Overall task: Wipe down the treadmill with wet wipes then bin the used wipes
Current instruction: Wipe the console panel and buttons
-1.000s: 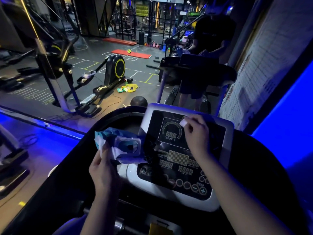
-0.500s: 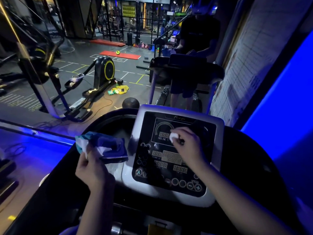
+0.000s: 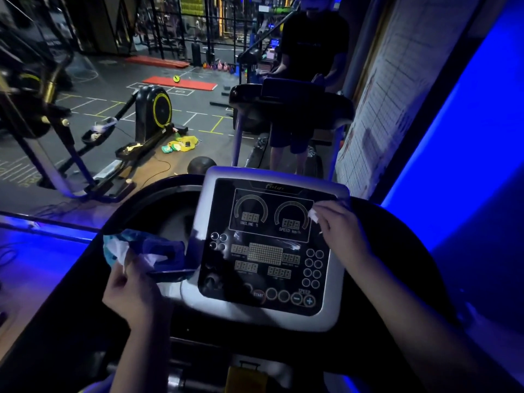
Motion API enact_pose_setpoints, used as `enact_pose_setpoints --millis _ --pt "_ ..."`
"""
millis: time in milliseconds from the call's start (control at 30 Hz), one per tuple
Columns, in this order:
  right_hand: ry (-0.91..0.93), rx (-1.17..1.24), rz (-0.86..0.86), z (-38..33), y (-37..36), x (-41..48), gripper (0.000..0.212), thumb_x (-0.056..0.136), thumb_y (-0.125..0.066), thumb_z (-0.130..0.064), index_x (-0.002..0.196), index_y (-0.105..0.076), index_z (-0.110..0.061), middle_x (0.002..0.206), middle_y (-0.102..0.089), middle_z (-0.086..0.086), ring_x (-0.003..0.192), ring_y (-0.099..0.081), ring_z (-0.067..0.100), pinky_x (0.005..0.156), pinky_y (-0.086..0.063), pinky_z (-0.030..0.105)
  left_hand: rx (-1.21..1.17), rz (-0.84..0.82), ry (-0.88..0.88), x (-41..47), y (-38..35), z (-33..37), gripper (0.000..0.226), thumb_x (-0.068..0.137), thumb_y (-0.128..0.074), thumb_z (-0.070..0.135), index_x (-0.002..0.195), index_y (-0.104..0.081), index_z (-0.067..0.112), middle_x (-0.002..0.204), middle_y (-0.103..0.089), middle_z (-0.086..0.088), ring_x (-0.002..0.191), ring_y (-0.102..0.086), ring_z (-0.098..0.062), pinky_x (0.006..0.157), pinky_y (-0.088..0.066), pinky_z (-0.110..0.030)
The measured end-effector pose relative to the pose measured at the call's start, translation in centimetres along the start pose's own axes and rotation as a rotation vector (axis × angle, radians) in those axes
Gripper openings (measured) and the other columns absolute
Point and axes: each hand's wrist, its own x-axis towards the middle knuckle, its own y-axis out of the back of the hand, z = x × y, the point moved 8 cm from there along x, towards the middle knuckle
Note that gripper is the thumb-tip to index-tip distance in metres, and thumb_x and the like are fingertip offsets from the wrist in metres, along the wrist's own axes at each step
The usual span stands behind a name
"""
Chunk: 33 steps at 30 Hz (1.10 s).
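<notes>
— What's on the left?
— Your left hand (image 3: 133, 290) has its fingers curled round the near end of the wet-wipe pack (image 3: 158, 251). You hold it up just beside the left edge of the treadmill console (image 3: 272, 310). A white sheet pokes out of the pack near your thumb.

— And the wipe in use?
— The wipe (image 3: 313, 215) sits at the upper right of the console, against the right end of the speed dial. Your right hand (image 3: 344, 235) has it bunched into a small white wad, with the fingers (image 3: 326, 209) closed in a pinch on it and pressing it to the panel.

— Which way should the next stroke go?
— Leftward and down, I'd judge. Nearly all the panel lies left of and below your fingers, and its long side runs toward you. Your right hand is on the panel, so it is the nearer. The left is taken up with the pack. No bin shows here, so binning looks some way off.
</notes>
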Motion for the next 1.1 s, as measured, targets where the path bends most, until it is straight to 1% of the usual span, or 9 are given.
enact_pose_setpoints --millis 133,267,400,500,633,733,900,1000,1100 --pt "0.064 -0.006 -0.104 -1.9 -1.8 -3.0 0.023 0.074 -0.080 0.007 0.090 -0.078 -0.009 0.096 -0.073 0.002 0.086 -0.066 0.025 0.078 -0.058 0.034 0.013 0.013 -0.025 -0.3 0.8 -0.4 0.036 0.089 -0.058 0.030 0.054 -0.055 0.024 0.053 -0.040 0.016 0.060 -0.034 -0.005 0.054 -0.029 -0.028" --pt "-0.127 0.223 0.087 -0.6 1.5 -0.4 0.014 0.082 -0.077 -0.001 0.093 -0.079 -0.008 0.094 -0.074 0.003 0.083 -0.069 0.013 0.080 -0.051 0.019 0.008 -0.012 -0.044 -1.2 0.6 0.1 0.032 0.085 -0.058 0.027 0.053 -0.060 0.029 0.050 -0.042 0.018 0.057 -0.034 -0.002 0.051 -0.029 -0.022" --pt "-0.088 0.088 0.122 0.6 2.7 3.3 0.018 0.085 -0.070 0.002 0.101 -0.077 -0.004 0.100 -0.074 0.008 0.093 -0.065 0.024 0.084 -0.046 0.023 0.021 0.011 -0.042 -1.3 0.5 -0.4 0.036 0.092 -0.061 0.022 0.056 -0.062 0.026 0.050 -0.046 0.017 0.061 -0.038 -0.006 0.054 -0.032 -0.026" --pt "-0.012 0.002 0.050 1.2 1.2 2.8 0.022 0.078 -0.072 0.010 0.097 -0.077 0.000 0.097 -0.073 0.010 0.091 -0.065 0.035 0.083 -0.055 0.035 0.011 -0.017 -0.051 -2.1 0.1 -0.3 0.049 0.099 -0.059 0.020 0.052 -0.064 0.032 0.046 -0.048 0.018 0.051 -0.037 0.001 0.053 -0.033 -0.021" --pt "0.000 -0.016 0.023 0.8 0.6 -1.3 0.021 0.073 -0.077 0.009 0.090 -0.077 -0.002 0.095 -0.072 0.007 0.089 -0.064 0.030 0.081 -0.056 0.036 -0.017 0.012 -0.050 -2.4 0.5 0.0 0.047 0.101 -0.061 0.033 0.055 -0.067 0.030 0.047 -0.049 0.018 0.054 -0.040 0.001 0.057 -0.035 -0.024" --pt "0.043 -0.009 -0.085 -0.7 -1.0 -3.8 0.017 0.071 -0.079 0.005 0.081 -0.076 -0.008 0.090 -0.071 0.003 0.086 -0.063 0.027 0.079 -0.055 0.034 0.033 0.009 -0.057 -3.7 0.0 0.5 0.057 0.106 -0.058 0.033 0.050 -0.067 0.039 0.041 -0.048 0.018 0.043 -0.039 0.003 0.053 -0.034 -0.020" --pt "-0.337 0.448 -0.144 1.1 -0.4 -2.7 0.015 0.075 -0.084 -0.006 0.085 -0.079 -0.015 0.079 -0.074 -0.008 0.077 -0.071 0.007 0.071 -0.056 0.020 0.075 0.015 -0.077 -5.1 -0.3 1.1 0.052 0.101 -0.058 0.056 0.057 -0.070 0.031 0.041 -0.049 0.013 0.044 -0.039 0.002 0.054 -0.037 -0.022" --pt "-0.447 0.649 -0.009 3.1 1.9 -0.3 0.011 0.083 -0.078 -0.004 0.093 -0.076 -0.003 0.089 -0.077 0.004 0.084 -0.073 0.013 0.080 -0.057 0.025 0.138 0.067 -0.090 -5.2 0.6 0.8 0.048 0.103 -0.059 0.041 0.072 -0.066 0.005 0.042 -0.044 0.013 0.048 -0.033 0.000 0.053 -0.032 -0.026" --pt "-0.391 0.488 0.017 4.3 2.5 1.1 0.009 0.085 -0.074 -0.008 0.095 -0.073 -0.007 0.093 -0.076 0.005 0.088 -0.072 0.020 0.082 -0.059 0.035 0.179 0.077 -0.096 -6.5 1.0 1.3 0.044 0.104 -0.057 0.025 0.061 -0.059 0.014 0.039 -0.039 0.014 0.044 -0.032 0.000 0.049 -0.026 -0.020"
